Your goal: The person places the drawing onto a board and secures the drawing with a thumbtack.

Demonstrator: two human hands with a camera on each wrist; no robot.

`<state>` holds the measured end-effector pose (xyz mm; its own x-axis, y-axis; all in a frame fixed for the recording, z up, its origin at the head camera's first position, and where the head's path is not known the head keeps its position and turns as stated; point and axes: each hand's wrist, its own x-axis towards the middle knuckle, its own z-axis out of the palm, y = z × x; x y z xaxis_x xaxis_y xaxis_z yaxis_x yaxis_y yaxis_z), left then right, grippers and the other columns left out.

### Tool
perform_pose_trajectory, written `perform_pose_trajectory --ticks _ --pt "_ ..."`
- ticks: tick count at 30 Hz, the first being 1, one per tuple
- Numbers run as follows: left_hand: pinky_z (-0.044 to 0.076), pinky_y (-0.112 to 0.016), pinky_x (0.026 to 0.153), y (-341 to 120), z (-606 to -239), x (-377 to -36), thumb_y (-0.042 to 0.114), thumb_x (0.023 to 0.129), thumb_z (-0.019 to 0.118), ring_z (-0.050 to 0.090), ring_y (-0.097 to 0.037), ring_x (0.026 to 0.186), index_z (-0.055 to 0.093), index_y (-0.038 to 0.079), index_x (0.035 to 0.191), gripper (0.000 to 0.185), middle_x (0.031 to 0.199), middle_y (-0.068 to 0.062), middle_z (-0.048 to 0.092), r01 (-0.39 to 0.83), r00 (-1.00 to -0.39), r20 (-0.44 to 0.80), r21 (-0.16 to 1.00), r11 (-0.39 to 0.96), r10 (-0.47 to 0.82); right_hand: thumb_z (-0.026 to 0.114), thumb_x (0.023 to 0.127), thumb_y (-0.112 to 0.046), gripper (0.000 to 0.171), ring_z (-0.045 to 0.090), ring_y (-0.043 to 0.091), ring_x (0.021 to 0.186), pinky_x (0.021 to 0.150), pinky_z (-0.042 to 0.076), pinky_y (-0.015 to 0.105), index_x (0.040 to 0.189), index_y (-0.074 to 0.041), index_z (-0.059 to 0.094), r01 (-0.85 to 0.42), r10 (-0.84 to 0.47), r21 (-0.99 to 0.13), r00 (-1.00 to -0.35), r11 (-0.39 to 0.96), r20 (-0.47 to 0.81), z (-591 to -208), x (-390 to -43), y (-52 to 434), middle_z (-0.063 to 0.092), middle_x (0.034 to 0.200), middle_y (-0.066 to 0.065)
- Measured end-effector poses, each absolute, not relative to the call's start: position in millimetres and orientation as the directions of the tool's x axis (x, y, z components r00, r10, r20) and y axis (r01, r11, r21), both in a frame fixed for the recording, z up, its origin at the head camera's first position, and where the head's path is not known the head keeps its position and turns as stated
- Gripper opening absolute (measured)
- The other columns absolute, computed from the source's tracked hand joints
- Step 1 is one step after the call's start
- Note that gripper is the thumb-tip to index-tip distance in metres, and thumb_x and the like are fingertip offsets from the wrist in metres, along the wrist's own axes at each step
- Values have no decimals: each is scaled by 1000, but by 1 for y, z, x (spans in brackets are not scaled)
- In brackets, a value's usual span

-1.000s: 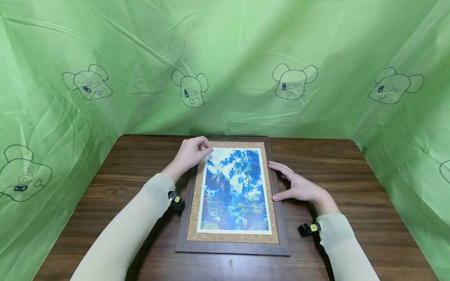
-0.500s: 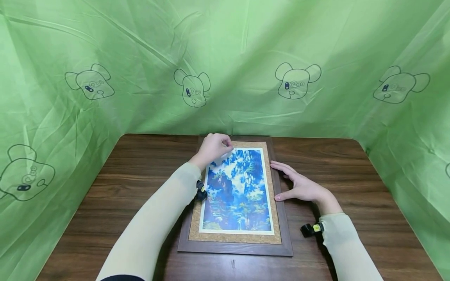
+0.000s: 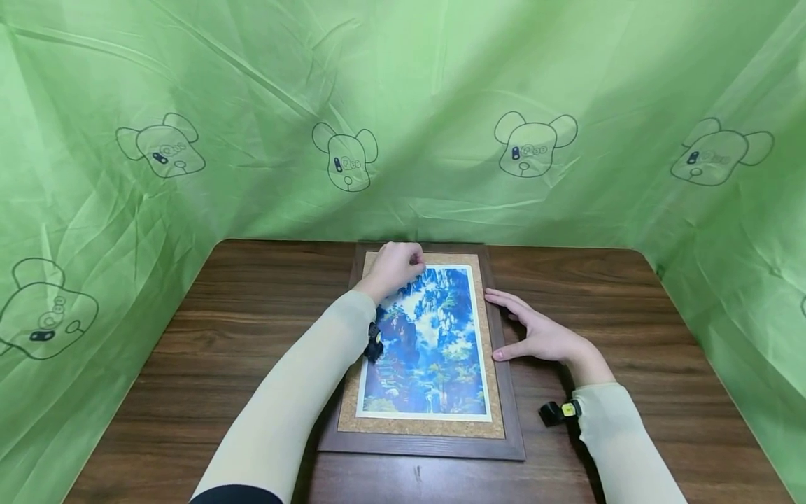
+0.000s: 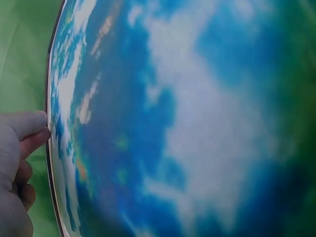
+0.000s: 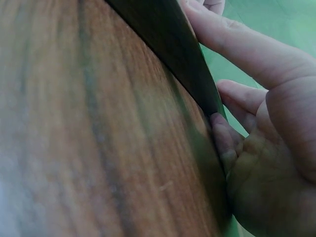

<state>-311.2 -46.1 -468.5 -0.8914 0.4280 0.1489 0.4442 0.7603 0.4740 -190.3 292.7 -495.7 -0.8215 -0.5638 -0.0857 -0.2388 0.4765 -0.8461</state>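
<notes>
picture frame: dark wood frame (image 3: pixel 504 392) with a cork-looking mat, lying flat in the middle of the tabletop (image 3: pixel 252 329), long side running away from the person, far end close to the back edge

print: blue and white mountain scene (image 3: pixel 434 343) sitting inside the mat; up close in the left wrist view it's just a blurry wash of blue and white (image 4: pixel 187 128)

left hand: reaching across to the far end of the print (image 3: pixel 397 268), fingers curled down at the top edge. The wrist view shows a fingertip (image 4: pixel 29 126) right against the print's edge, but can't tell if it's really pinching it or just touching

right hand: resting flat and relaxed on the tabletop (image 3: pixel 535 332), fingers straight and pressed along the outside of the frame's right rail, thumb too. The right wrist view shows the fingers (image 5: pixel 232 44) against the dark rail (image 5: pixel 168 44), not curled round anything

backdrop: wrinkly green sheet (image 3: pixel 441 84) with outlined bear heads, wrapped round three sides
</notes>
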Motion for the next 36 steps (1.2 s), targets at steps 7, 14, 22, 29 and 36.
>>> perform_pose_trajectory --ticks 7,14,22,29,36 --pt "56 -41 93 -45 -472 -313 23 106 77 69 -18 87 79 16 97 11 92 4 77 458 -886 165 459 762 433 98 84 -29 115 13 36 165 129 20 67 174 -18 28 -247 -567 -845 -820 474 -78 -497 -191 293 15 182 7" --pt "48 -47 108 -43 -471 -313 24 108 74 70 -20 97 78 18 98 12 99 3 78 481 -874 158 410 775 459 98 84 -29 114 15 38 165 128 21 68 174 -18 29 -252 -567 -839 -820 483 -80 -496 -191 294 16 182 6" --pt "55 -41 91 -40 -476 -315 22 109 71 67 -19 88 72 17 99 12 97 1 75 466 -883 171 441 767 437 97 86 -28 112 14 38 165 127 20 69 174 -18 29 -263 -573 -835 -816 483 -74 -496 -190 295 16 182 6" --pt "55 -42 97 -39 -477 -316 22 107 74 70 -20 94 76 17 97 11 97 2 77 499 -866 199 422 757 459 97 85 -27 113 14 37 165 128 20 69 174 -18 29 -261 -572 -839 -817 477 -71 -495 -190 296 16 182 5" --pt "50 -46 107 -41 -478 -316 28 105 78 72 -22 104 81 19 100 10 104 2 79 518 -855 187 364 775 484 98 85 -27 114 13 37 166 128 19 67 174 -19 29 -257 -573 -842 -816 473 -73 -496 -192 295 15 182 5"
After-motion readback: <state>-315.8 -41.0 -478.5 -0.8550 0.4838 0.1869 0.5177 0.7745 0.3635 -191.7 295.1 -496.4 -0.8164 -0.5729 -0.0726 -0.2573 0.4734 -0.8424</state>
